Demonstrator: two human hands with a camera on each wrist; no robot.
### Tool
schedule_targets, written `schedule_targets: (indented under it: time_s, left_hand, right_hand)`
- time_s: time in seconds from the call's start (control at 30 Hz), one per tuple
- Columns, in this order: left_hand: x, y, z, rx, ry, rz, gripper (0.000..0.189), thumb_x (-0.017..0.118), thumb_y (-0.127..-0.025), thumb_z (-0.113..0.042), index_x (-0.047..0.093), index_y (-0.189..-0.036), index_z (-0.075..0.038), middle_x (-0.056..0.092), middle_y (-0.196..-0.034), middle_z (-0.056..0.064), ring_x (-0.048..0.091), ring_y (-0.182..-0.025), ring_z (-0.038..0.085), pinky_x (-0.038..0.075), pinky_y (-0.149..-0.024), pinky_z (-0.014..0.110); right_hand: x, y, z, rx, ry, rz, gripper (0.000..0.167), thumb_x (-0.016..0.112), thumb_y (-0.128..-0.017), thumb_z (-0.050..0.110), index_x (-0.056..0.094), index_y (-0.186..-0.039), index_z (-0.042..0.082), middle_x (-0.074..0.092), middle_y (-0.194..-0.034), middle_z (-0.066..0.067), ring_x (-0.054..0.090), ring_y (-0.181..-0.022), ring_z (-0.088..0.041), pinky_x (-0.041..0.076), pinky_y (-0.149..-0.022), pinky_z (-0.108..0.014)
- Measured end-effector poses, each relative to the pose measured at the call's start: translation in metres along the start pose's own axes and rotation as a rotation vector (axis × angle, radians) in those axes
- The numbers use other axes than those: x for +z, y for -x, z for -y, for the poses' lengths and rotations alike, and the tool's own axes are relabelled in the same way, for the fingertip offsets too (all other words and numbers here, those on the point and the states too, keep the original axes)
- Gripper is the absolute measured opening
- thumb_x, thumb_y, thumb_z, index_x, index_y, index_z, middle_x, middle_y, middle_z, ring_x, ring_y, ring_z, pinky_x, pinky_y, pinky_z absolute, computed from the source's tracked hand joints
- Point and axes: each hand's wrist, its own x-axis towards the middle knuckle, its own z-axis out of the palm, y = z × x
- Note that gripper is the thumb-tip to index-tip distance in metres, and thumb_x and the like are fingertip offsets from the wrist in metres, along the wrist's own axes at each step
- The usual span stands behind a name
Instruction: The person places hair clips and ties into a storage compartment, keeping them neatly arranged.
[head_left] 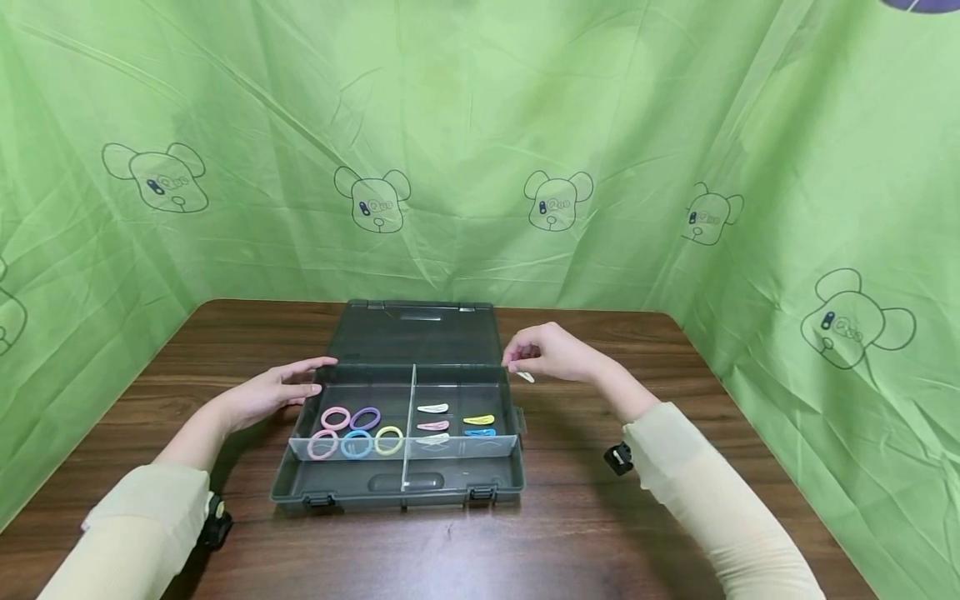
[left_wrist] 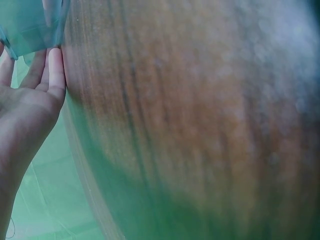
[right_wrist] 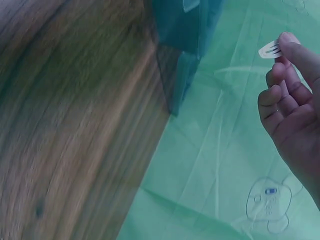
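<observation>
A dark translucent case (head_left: 341, 477) lies with its lid folded back on the table. My right hand (head_left: 555, 354) is raised just beyond the case's right rim and pinches a white snap hair clip (right_wrist: 270, 50) between thumb and fingertip. Against the left side of the case rests my left hand (head_left: 266, 397), its fingers fairly straight; the left wrist view shows fingertips touching the wall. Pink, purple, blue and yellow hair ties (head_left: 365, 418) lie in the left compartment. To the right of the divider, white, pink, yellow and blue hair clips (head_left: 478, 420) lie in two columns.
The opened lid (head_left: 416, 333) extends toward the back of the wooden table (head_left: 600, 525). A lengthwise divider (head_left: 410, 400) and a clear cross partition (head_left: 465, 448) split the case. Green cloth (head_left: 465, 100) hangs behind and at both sides.
</observation>
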Motion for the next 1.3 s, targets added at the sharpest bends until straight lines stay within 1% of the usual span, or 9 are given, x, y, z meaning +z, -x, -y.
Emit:
schedule_targets:
  time_s: [0.2,0.33,0.53,0.77,0.9,1.0,1.07,1.2,1.3]
  left_hand:
    - [0.0,0.0,0.001,-0.001,-0.005,-0.004,0.056,0.053,-0.097,-0.017,0.03,-0.148,-0.012,0.025,-0.147,0.022,0.043,-0.117,0.022,0.045,-0.087,0.025]
    - [0.0,0.0,0.001,0.002,-0.012,-0.007,0.057,0.054,-0.096,-0.019,0.03,-0.147,-0.012,0.024,-0.148,0.022,0.042,-0.118,0.021,0.044,-0.088,0.025]
    - [0.0,0.0,0.001,-0.001,-0.021,-0.009,0.057,0.055,-0.096,-0.02,0.031,-0.147,-0.014,0.024,-0.147,0.022,0.042,-0.116,0.022,0.044,-0.086,0.026]
    - [-0.001,0.0,0.001,-0.001,-0.021,-0.008,0.056,0.054,-0.097,-0.02,0.031,-0.147,-0.014,0.024,-0.148,0.021,0.041,-0.117,0.024,0.044,-0.086,0.026]
    - [-0.001,0.0,0.002,0.001,-0.02,-0.005,0.057,0.054,-0.096,-0.021,0.03,-0.148,-0.013,0.025,-0.147,0.021,0.042,-0.117,0.02,0.044,-0.087,0.025]
    - [-0.001,0.001,0.002,0.001,-0.013,-0.002,0.058,0.055,-0.096,-0.021,0.03,-0.148,-0.013,0.027,-0.147,0.021,0.043,-0.117,0.018,0.044,-0.087,0.024]
    - [-0.001,0.0,0.002,0.002,-0.013,-0.004,0.057,0.055,-0.096,-0.021,0.03,-0.148,-0.013,0.027,-0.146,0.021,0.045,-0.113,0.017,0.045,-0.086,0.025]
    - [-0.001,0.0,0.002,0.006,-0.019,-0.01,0.058,0.056,-0.096,-0.022,0.031,-0.147,-0.014,0.028,-0.144,0.02,0.045,-0.108,0.016,0.045,-0.083,0.026]
    - [-0.001,0.0,0.003,0.008,-0.022,-0.011,0.058,0.056,-0.096,-0.023,0.031,-0.147,-0.014,0.027,-0.145,0.02,0.045,-0.107,0.014,0.045,-0.082,0.026]
  right_hand:
    - [0.015,-0.015,0.003,-0.04,0.021,0.024,0.006,0.068,-0.087,0.015,0.071,-0.089,0.02,0.062,-0.079,0.009,0.054,-0.067,-0.005,0.046,-0.061,-0.022]
    - [0.022,-0.022,0.004,-0.073,0.025,0.036,0.006,0.068,-0.087,0.014,0.072,-0.09,0.018,0.064,-0.08,0.008,0.053,-0.068,-0.005,0.047,-0.061,-0.021]
    - [0.033,-0.029,0.001,-0.082,0.007,0.04,0.005,0.069,-0.086,0.013,0.073,-0.09,0.015,0.065,-0.081,0.008,0.054,-0.07,-0.004,0.047,-0.063,-0.021]
    - [0.052,-0.037,-0.005,-0.11,0.01,0.053,0.006,0.069,-0.086,0.01,0.073,-0.09,0.007,0.066,-0.082,0.006,0.053,-0.068,-0.003,0.046,-0.061,-0.02]
    - [0.065,-0.04,-0.008,-0.12,0.038,0.073,0.006,0.071,-0.084,0.009,0.073,-0.09,0.008,0.068,-0.084,0.004,0.053,-0.069,-0.002,0.046,-0.063,-0.018]
    - [0.073,-0.042,-0.011,-0.116,0.056,0.105,0.006,0.07,-0.084,0.009,0.074,-0.089,0.009,0.069,-0.084,0.004,0.053,-0.069,-0.001,0.046,-0.064,-0.017]
    - [0.078,-0.044,-0.012,-0.113,0.068,0.129,0.006,0.07,-0.085,0.009,0.074,-0.089,0.009,0.069,-0.083,0.004,0.052,-0.068,-0.001,0.046,-0.063,-0.017]
    - [0.084,-0.047,-0.015,-0.106,0.126,0.158,0.005,0.07,-0.085,0.011,0.074,-0.088,0.011,0.068,-0.081,0.007,0.05,-0.066,0.0,0.044,-0.061,-0.016]
    - [0.087,-0.049,-0.015,-0.086,0.176,0.169,0.005,0.071,-0.085,0.012,0.074,-0.087,0.015,0.066,-0.08,0.01,0.049,-0.065,0.001,0.043,-0.061,-0.016]
